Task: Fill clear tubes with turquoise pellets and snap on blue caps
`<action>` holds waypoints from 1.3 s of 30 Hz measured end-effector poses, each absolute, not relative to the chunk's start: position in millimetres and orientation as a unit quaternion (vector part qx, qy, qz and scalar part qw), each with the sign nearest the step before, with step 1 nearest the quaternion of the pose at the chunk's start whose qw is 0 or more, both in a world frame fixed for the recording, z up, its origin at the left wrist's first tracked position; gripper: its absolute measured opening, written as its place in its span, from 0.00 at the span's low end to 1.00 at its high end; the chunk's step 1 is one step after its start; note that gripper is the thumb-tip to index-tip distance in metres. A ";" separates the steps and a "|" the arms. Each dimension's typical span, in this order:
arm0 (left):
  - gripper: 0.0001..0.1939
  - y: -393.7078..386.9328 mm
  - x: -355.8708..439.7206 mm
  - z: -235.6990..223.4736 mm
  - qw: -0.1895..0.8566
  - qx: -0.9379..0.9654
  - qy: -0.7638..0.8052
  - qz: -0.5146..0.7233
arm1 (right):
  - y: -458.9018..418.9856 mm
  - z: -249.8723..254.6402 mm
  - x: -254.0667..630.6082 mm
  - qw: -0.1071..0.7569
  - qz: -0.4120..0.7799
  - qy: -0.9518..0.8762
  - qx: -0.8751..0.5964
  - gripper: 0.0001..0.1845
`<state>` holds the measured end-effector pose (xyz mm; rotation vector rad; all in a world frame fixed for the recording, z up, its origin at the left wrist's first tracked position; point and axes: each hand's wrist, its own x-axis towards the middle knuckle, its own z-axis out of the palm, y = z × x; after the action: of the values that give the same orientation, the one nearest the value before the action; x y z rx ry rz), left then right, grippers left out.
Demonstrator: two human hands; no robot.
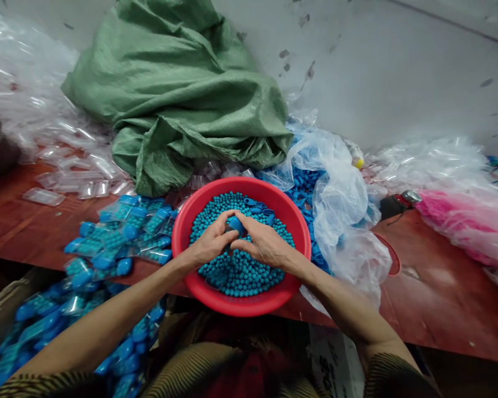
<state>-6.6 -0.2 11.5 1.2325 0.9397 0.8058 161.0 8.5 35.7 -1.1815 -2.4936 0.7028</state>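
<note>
Over a red basin point(178, 237) of small blue beads point(249, 276), my two hands meet. My left hand point(211, 241) and my right hand point(265, 241) are closed around a small container with a blue cap point(235, 224); fingers cover most of its body. Several loose blue caps point(255, 207) rest on the beads toward the back of the basin. A clear container point(217, 279) appears to lie among the beads at the front left.
Capped containers of beads point(112, 232) lie piled left of the basin, with more below the table edge. Empty clear containers point(78, 171), a green sack point(182, 94) and a plastic bag point(336, 204) by blue caps point(305, 193) surround it. Pink-filled bags point(460, 221) sit right.
</note>
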 end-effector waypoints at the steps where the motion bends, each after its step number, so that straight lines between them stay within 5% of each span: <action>1: 0.29 -0.1 -7.3 10.5 0.642 0.540 0.415 0.352 | 4.1 35.7 157.2 0.119 0.221 -0.877 -0.410 0.39; 3: 0.26 0.6 -8.2 8.3 0.644 0.541 0.413 0.349 | -2.9 35.2 150.7 0.079 0.174 -0.883 -0.430 0.47; 12: 0.14 3.6 -5.7 6.4 0.574 0.560 0.415 0.430 | -1.8 24.1 136.3 0.059 0.001 -0.893 -0.447 0.45; 18: 0.19 4.8 -2.0 5.5 0.608 0.503 0.397 0.468 | 6.6 33.4 136.5 0.027 -0.001 -0.902 -0.430 0.48; 25: 0.13 11.5 -3.4 -5.7 0.523 0.526 0.460 0.488 | 7.5 31.6 123.7 -0.002 0.024 -0.893 -0.450 0.45; 39: 0.28 2.0 -9.3 6.0 0.686 0.462 0.340 0.448 | 13.2 18.5 153.9 0.193 0.197 -0.880 -0.386 0.53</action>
<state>-9.3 2.0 6.0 1.0347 0.7613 1.0041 153.9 13.2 18.5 -1.0837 -2.4699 0.5531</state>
